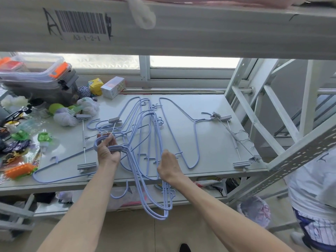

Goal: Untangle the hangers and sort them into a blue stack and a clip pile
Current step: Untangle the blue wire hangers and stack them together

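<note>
A tangle of several blue wire hangers (145,135) lies across the middle of the grey shelf (209,106), some hanging over its front edge. My left hand (107,151) is shut on a bundle of blue hanger hooks and necks. My right hand (169,166) grips the wires of the blue hangers near the shelf's front. One blue hanger (181,131) lies apart to the right. Metal clip hangers (234,140) with grey clips lie at the right end. Another clip hanger (84,142) lies at the left, and one more (114,120) sits in the tangle.
Clutter fills the shelf's left: stacked clear bins with orange latches (36,73), green toys (54,108), an orange object (20,171), small boxes (112,87). A shelf beam with a barcode label (81,22) runs overhead. A slanted perforated frame (291,157) and another person (314,197) stand to the right.
</note>
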`<state>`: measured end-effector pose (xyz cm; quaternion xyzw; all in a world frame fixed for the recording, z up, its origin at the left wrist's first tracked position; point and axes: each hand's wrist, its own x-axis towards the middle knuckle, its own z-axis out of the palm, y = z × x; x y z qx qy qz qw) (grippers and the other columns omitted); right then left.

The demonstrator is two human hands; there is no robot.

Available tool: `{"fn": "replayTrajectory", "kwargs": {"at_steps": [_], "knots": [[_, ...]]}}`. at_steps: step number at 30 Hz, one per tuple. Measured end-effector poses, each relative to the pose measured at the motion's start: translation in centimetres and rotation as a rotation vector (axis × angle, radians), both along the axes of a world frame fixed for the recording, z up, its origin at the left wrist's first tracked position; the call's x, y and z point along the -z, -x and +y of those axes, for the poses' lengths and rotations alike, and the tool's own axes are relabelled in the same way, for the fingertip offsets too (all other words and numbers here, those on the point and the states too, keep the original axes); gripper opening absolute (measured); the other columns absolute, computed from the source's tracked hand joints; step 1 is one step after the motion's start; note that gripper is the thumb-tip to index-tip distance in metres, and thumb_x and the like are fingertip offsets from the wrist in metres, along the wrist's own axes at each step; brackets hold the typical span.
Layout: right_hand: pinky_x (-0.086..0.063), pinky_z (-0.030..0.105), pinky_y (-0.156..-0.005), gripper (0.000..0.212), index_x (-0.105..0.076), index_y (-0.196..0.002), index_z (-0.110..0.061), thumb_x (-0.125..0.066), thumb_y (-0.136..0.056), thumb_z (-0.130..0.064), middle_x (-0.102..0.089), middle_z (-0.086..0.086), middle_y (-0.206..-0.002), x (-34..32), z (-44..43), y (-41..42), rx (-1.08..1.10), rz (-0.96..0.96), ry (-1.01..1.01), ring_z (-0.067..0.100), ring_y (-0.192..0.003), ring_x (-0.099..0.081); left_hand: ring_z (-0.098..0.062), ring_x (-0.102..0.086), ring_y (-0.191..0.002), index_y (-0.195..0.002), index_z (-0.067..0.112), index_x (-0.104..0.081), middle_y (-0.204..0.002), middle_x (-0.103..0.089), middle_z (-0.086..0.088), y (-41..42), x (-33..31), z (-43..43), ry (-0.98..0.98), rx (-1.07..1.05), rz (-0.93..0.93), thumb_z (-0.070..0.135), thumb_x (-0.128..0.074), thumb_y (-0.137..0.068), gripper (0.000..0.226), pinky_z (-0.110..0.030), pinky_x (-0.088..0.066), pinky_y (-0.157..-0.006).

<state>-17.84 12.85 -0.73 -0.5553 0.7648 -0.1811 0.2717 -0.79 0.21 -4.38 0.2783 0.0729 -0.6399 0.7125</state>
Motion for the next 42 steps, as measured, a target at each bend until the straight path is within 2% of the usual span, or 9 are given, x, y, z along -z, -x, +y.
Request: {"fn": "replayTrajectory", "kwargs": {"at_steps": [3, 10, 12, 16, 23, 28, 33, 38, 42], "knots": [[-0.032, 0.029, -0.067, 0.009, -0.051, -0.1, -0.001, -0.053, -0.091, -0.002, -0.057, 0.021, -0.104, 0.6, -0.2, 0.1, -0.022, 0.002, 0.01, 0.028, -0.081, -0.048, -0.009, -0.067, -0.062, -0.085, 0.017, -0.055, -0.076, -0.064, 0.001, -0.2, 0.1, -0.2, 0.053, 0.002, 0.026, -0.02, -0.047, -0.085, 0.038, -0.015, -0.056, -0.069], [-0.035, 0.029, -0.067, 0.016, -0.055, -0.103, 0.0, -0.054, -0.088, -0.005, -0.051, 0.015, -0.108, 1.6, -0.2, 0.2, -0.021, 0.079, 0.005, 0.033, -0.096, -0.056, -0.011, -0.067, -0.073, -0.073, 0.015, -0.06, -0.074, -0.065, 0.003, -0.6, 0.7, -0.3, 0.002, 0.017, 0.06, -0.018, -0.053, -0.078, 0.034, -0.016, -0.056, -0.072], [-0.037, 0.029, -0.069, 0.015, -0.056, -0.101, -0.003, -0.052, -0.086, -0.006, -0.044, 0.013, -0.11, 1.7, -0.2, 0.2, 0.016, 0.114, 0.005, 0.032, -0.098, -0.051, -0.013, -0.067, -0.072, -0.062, 0.015, -0.062, -0.068, -0.065, 0.003, -0.5, 0.8, 0.1, -0.022, -0.003, 0.088, -0.017, -0.057, -0.063, 0.032, -0.019, -0.057, -0.07], [-0.033, 0.03, -0.058, 0.015, -0.042, -0.069, -0.01, -0.047, -0.075, 0.002, -0.046, 0.012, -0.079, 1.9, -0.5, 0.3, 0.07, 0.035, 0.024, 0.033, -0.069, -0.045, -0.013, -0.067, -0.068, -0.07, 0.014, -0.058, -0.071, -0.064, 0.001, -0.5, 1.0, 0.1, -0.019, -0.044, 0.085, -0.017, -0.057, -0.062, 0.032, -0.018, -0.057, -0.071], [-0.022, 0.03, -0.048, 0.023, -0.035, -0.057, -0.012, -0.047, -0.067, 0.005, -0.035, 0.004, -0.053, 2.0, -1.1, -0.2, 0.138, -0.186, 0.199, 0.02, -0.054, -0.03, -0.008, -0.068, -0.064, -0.084, 0.015, -0.058, -0.071, -0.067, 0.003, -0.4, 1.2, -0.8, -0.001, -0.043, -0.049, -0.013, -0.055, -0.085, 0.028, -0.014, -0.055, -0.072], [-0.02, 0.031, -0.049, 0.021, -0.033, -0.061, -0.01, -0.046, -0.072, 0.002, -0.033, 0.006, -0.057, 3.0, -1.2, -0.2, 0.15, -0.232, 0.224, 0.018, -0.054, -0.025, -0.008, -0.064, -0.066, -0.083, 0.016, -0.06, -0.076, -0.065, 0.004, -0.3, 0.4, -1.0, 0.037, 0.029, -0.066, -0.008, -0.06, -0.085, 0.024, -0.013, -0.054, -0.07], [-0.021, 0.023, -0.046, 0.023, -0.038, -0.065, -0.01, -0.052, -0.081, -0.002, -0.036, 0.002, -0.058, 3.7, -1.1, 0.3, 0.053, -0.194, 0.216, 0.012, -0.049, -0.029, -0.012, -0.063, -0.06, -0.049, 0.01, -0.068, -0.065, -0.065, -0.003, -0.5, -0.4, -1.5, 0.03, -0.071, 0.022, -0.003, -0.061, -0.087, 0.041, -0.018, -0.057, -0.064], [-0.034, 0.023, -0.053, 0.028, -0.053, -0.067, -0.008, -0.063, -0.087, -0.025, -0.048, -0.002, -0.058, 2.9, -1.2, 1.4, 0.02, -0.302, 0.189, 0.009, -0.051, -0.04, -0.014, -0.062, -0.053, -0.069, 0.008, -0.058, -0.07, -0.06, -0.006, -1.1, -0.1, -1.8, -0.053, -0.161, 0.096, 0.003, -0.061, -0.089, 0.021, -0.02, -0.059, -0.067], [-0.044, 0.028, -0.076, 0.033, -0.072, -0.097, -0.006, -0.064, -0.089, -0.036, -0.068, 0.008, -0.09, 2.5, -3.0, 4.7, 0.269, -0.219, 0.27, 0.021, -0.085, -0.062, -0.015, -0.062, -0.051, -0.073, 0.007, -0.058, -0.064, -0.062, -0.006, -1.2, -0.4, -1.8, -0.083, -0.178, 0.109, -0.001, -0.059, -0.088, 0.017, -0.019, -0.057, -0.059]]}}
